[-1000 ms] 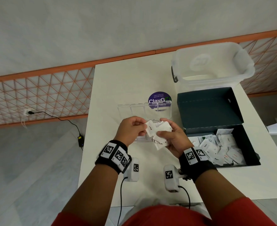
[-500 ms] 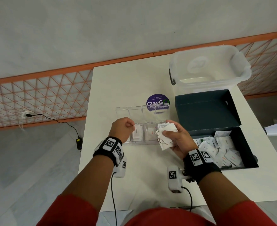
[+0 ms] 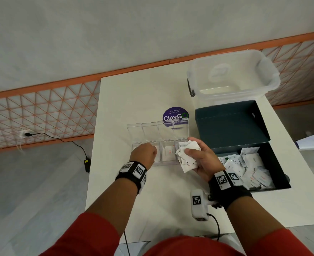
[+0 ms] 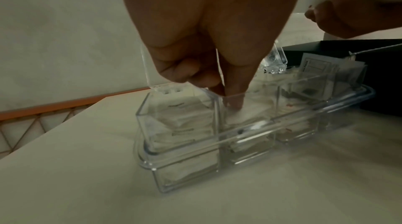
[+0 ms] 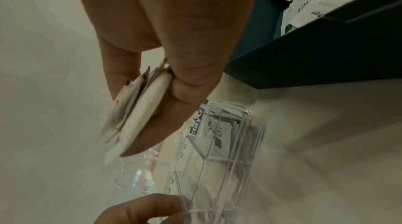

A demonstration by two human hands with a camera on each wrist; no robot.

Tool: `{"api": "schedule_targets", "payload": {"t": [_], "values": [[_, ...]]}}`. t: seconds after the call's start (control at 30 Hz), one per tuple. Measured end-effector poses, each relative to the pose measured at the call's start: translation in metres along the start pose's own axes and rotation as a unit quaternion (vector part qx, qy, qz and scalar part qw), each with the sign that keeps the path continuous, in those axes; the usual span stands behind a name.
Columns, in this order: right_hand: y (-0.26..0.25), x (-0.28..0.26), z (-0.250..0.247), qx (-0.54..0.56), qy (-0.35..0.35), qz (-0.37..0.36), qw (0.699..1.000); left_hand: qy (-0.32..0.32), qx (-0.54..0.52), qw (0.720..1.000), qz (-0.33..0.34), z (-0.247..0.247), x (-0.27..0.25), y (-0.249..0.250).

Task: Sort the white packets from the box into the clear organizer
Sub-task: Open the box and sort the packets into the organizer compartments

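From the head view, my left hand (image 3: pixel 144 152) reaches into the organizer (image 3: pixel 159 143) mid-surface; my right hand (image 3: pixel 201 159) grips a packet stack (image 3: pixel 186 156) beside the box (image 3: pixel 245 145) at the right edge. Left wrist: my fingers (image 4: pixel 234 90) press a packet (image 4: pixel 245 116) into the second compartment. Right wrist: thumb and fingers clamp the stack.

Two hands are at work, the left hand (image 3: pixel 144 151) and the right hand (image 3: pixel 201 158). One clear organizer (image 3: pixel 159 145) stands on the one bench (image 3: pixel 134 100), with four compartments in a row and four raised lids. One dark box (image 3: pixel 245 145) lies open, holding too many white packets (image 3: pixel 252 167) to count. One translucent tub (image 3: pixel 232 74) and one round purple sticker (image 3: pixel 174 114) complete the lot.
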State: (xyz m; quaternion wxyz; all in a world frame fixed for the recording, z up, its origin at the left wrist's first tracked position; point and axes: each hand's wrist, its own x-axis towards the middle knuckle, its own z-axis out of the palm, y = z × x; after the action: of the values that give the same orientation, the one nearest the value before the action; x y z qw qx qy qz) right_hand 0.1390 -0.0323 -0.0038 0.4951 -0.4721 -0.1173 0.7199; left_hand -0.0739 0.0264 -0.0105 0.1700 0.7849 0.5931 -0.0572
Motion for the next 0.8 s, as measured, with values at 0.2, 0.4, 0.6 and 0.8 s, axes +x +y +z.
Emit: {"api": "schedule_targets", "payload": {"t": [0.2,0.4,0.6,0.8], "values": [[0.002,-0.001,0.003,0.031,-0.023,0.031,0.999,0.057,-0.141,0.988,-0.034,-0.01,-0.008,-0.006],[0.001,-0.002,0.013,-0.008,-0.034,0.027,0.999,0.09,-0.331,0.939,-0.029,-0.038,-0.032,0.01],[0.007,-0.005,0.021,-0.029,-0.053,0.01,0.998,0.0,-0.393,0.919,-0.037,-0.039,-0.047,0.036],[0.012,-0.01,0.023,-0.039,-0.055,-0.006,0.998,0.0,-0.469,0.881,-0.065,-0.043,-0.048,0.036]]}}
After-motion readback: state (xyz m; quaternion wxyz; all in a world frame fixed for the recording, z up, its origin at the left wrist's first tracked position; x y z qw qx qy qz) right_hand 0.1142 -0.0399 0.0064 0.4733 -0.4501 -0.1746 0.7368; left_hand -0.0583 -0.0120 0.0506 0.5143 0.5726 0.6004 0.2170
